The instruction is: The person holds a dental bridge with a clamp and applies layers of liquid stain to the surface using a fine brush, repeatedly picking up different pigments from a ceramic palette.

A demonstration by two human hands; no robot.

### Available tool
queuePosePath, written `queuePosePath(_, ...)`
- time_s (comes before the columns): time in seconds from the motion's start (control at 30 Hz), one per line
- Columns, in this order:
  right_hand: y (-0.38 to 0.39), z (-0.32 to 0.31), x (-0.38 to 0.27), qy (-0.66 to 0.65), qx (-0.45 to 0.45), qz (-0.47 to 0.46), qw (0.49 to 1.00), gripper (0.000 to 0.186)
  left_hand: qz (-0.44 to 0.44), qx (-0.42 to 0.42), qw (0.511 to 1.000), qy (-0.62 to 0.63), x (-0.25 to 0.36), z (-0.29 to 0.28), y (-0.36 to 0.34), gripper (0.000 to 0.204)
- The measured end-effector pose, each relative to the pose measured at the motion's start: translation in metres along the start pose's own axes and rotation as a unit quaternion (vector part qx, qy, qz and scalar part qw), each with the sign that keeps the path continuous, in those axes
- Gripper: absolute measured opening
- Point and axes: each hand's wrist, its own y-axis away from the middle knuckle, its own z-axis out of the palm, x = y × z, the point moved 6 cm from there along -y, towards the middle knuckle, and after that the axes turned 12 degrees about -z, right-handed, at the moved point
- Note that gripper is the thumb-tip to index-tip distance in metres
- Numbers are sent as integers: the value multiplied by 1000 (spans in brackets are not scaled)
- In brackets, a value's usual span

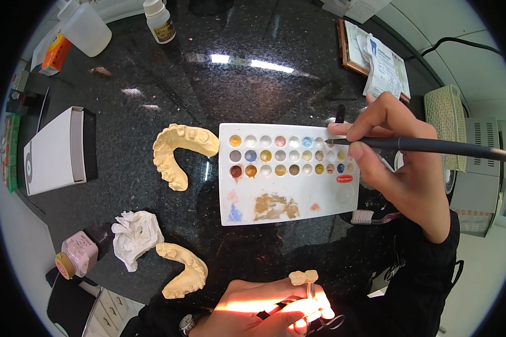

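My right hand (407,171) pinches a dark-handled fine brush (444,146). Its tip rests at the top row of wells, toward the right side of a white mixing palette (320,188). The wells hold several coloured pastes, and brown, blue and pink smears mark the lower part. Low in the view, my left hand (264,309) is closed around metal forceps (333,323) with ring handles. A small piece of joined dental crowns (303,277) sits at their upper end, partly lit by strong light. Left of the palette lies a cream plaster dental arch model (166,151).
Another plaster arch (188,275) lies beside crumpled white tissue (135,238) and a pink jar (77,254). A white box (59,151) stands at left, bottles (160,25) farther back. A toothbrush (362,217) lies below the palette's right corner; a woven basket (444,123) stands at right.
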Motion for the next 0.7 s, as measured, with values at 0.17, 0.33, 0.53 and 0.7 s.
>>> queuePosePath(0.17,-1,1,0,8,4,-11,1000,7,-25,0,1000,-2,4,2,-1,20)
queuePosePath(0.33,-2,1,-1,16,-7,-23,1000,8,-45,-14,998,-37,9,2,-3,18)
queuePosePath(0.53,-2,1,-1,13,6,-16,1000,8,22,-10,999,23,-3,0,1,30)
queuePosePath(0.7,-2,1,-2,24,-2,-32,999,8,52,-29,997,39,-7,0,2,37)
